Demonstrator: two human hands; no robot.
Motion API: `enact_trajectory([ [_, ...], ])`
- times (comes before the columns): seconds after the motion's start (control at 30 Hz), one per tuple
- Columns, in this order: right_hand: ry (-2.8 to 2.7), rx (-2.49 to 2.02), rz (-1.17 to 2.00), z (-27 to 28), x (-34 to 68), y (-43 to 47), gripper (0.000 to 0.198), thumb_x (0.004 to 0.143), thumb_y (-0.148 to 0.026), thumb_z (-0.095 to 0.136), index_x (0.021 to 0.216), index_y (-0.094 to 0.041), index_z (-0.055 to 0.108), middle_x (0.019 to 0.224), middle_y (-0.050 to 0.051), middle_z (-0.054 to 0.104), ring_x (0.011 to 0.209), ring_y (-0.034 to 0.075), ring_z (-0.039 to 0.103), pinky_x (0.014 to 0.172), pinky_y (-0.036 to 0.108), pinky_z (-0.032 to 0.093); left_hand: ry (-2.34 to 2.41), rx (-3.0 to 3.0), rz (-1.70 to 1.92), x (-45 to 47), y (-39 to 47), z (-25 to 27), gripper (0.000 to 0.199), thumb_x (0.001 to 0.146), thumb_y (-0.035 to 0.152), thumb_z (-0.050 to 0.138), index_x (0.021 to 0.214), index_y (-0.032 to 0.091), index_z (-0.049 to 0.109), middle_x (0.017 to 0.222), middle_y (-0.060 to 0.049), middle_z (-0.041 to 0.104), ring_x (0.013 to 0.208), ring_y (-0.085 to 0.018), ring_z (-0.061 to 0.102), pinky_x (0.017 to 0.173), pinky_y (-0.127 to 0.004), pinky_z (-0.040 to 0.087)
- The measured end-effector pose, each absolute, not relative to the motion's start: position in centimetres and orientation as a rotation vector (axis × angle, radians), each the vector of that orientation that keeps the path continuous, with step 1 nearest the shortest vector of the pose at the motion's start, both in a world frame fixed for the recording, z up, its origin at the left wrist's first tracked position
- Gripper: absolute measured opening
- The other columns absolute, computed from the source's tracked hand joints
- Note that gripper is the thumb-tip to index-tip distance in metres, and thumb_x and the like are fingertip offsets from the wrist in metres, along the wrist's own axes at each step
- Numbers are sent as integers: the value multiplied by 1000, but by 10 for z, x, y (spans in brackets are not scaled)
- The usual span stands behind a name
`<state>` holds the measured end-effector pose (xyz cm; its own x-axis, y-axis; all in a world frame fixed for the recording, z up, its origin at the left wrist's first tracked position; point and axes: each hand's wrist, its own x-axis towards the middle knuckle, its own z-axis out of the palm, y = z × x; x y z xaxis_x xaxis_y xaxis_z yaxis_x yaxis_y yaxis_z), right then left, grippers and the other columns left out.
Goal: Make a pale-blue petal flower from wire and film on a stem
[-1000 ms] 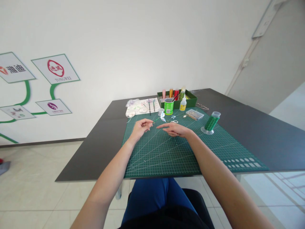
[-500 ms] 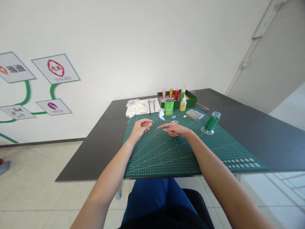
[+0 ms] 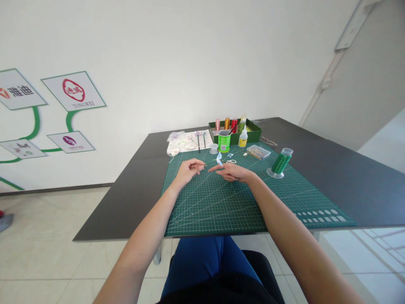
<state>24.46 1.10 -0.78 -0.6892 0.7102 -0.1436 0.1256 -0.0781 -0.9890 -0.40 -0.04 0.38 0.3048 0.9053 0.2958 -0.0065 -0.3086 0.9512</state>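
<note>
My left hand (image 3: 190, 169) pinches the thin green stem (image 3: 211, 162) of a small flower between thumb and fingertips. The flower's pale blue-white petals (image 3: 219, 159) point right, above the fingers of my right hand. My right hand (image 3: 233, 172) hovers close by over the green cutting mat (image 3: 215, 207), its index finger stretched toward the stem and the other fingers curled under. Anything inside those curled fingers is hidden or too thin to make out. Just behind my right hand lie white-handled scissors (image 3: 231, 161).
A spool of green thread (image 3: 280, 163) stands on the right. Behind are a green can (image 3: 224, 141), a glue bottle (image 3: 243, 138), a clear case (image 3: 258, 152), a small round tub (image 3: 214, 148) and a green box (image 3: 253, 134) of thread spools. Brushes (image 3: 198, 142) lie on a white cloth (image 3: 180, 145).
The flower head has swung right and toward me, now above my right fingers, uncovering the small tub. My left hand has shifted slightly right; my right hand has barely moved.
</note>
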Motion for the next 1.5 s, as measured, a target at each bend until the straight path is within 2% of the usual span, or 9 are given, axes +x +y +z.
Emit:
enact_trajectory([
  [0.2,-1797,-931,1797,-11,245,13,57,89,-32,62,139,-5,57,35,-14,34,33,7,21,37,20,18,838,1625,1135,-2,-2,4,28,72,36,83,88,14,77,66,-2,66,53,-10,53,48,-21,37],
  [0.47,-1819,-947,1788,-11,246,14,55,90,-31,61,137,-4,59,36,-13,35,33,7,23,38,20,20,789,1434,1261,-4,2,5,35,65,37,87,87,13,75,67,-3,67,50,-8,50,43,-20,32],
  [0.87,-1747,-882,1848,-8,247,13,45,91,-28,60,130,-6,64,36,-13,36,33,7,21,37,20,18,720,1177,1451,-8,5,10,34,57,30,89,84,14,74,69,-3,69,48,-5,46,43,-20,29],
  [1.17,-1634,-797,1862,-2,249,10,42,92,-27,62,129,-6,63,36,-13,35,35,7,17,39,21,15,726,1066,1530,-15,11,8,32,59,26,89,85,14,74,73,-4,69,52,-6,48,45,-19,32],
  [1.5,-1445,-738,1657,2,256,11,35,90,-32,63,118,-10,66,37,-14,28,36,8,13,42,24,10,735,1033,1564,-19,15,7,28,63,22,86,87,14,74,75,-4,68,54,-6,48,46,-19,32],
])
